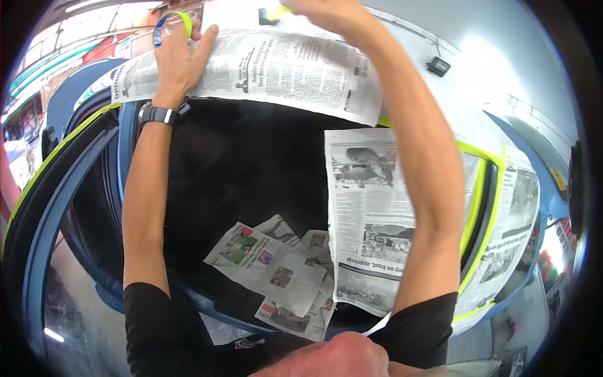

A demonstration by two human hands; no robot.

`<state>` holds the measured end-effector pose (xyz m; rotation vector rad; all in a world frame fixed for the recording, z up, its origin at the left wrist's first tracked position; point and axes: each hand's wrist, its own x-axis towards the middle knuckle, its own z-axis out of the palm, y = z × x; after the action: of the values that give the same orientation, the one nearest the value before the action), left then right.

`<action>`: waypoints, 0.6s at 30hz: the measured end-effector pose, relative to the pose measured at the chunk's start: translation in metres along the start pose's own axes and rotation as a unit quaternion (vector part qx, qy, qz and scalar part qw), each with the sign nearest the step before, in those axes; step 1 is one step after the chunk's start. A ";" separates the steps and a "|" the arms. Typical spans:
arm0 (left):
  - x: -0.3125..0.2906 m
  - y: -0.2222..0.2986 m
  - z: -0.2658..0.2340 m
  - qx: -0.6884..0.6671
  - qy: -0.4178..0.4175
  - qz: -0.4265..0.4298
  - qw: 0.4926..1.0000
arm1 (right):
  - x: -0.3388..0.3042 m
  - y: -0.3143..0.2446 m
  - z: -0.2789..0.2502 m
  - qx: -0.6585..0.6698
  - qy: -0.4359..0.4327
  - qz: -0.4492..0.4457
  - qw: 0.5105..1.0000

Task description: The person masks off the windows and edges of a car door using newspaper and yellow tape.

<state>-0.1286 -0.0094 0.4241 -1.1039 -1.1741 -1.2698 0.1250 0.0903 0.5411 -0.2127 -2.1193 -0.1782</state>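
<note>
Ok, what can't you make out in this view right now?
In the head view:
- Right hand: fingers partly cut off by the top edge; grip unclear.
- Left hand: some fingers obscured around the tape roll.
- Hanging newspaper: partly hidden behind the right forearm.
- Dark interior: details lost in blackness.

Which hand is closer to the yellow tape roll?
Left. The left hand touches the yellow tape roll; the right hand is farther off, to the roll's right.
</note>
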 end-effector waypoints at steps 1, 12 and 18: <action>0.001 -0.006 -0.008 0.008 0.000 -0.002 1.000 | -0.025 -0.030 -0.040 -0.033 -0.090 0.039 0.995; 0.003 0.003 0.005 0.049 0.013 0.026 0.998 | -0.136 0.015 -0.100 -0.055 -0.065 0.167 0.982; 0.003 -0.005 -0.002 0.030 -0.008 0.011 0.999 | -0.143 0.023 -0.080 -0.213 0.022 0.058 0.975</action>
<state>-0.1341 -0.0117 0.4269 -1.0825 -1.2022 -1.2039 0.2707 0.0840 0.4630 -0.5770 -1.9967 -0.5635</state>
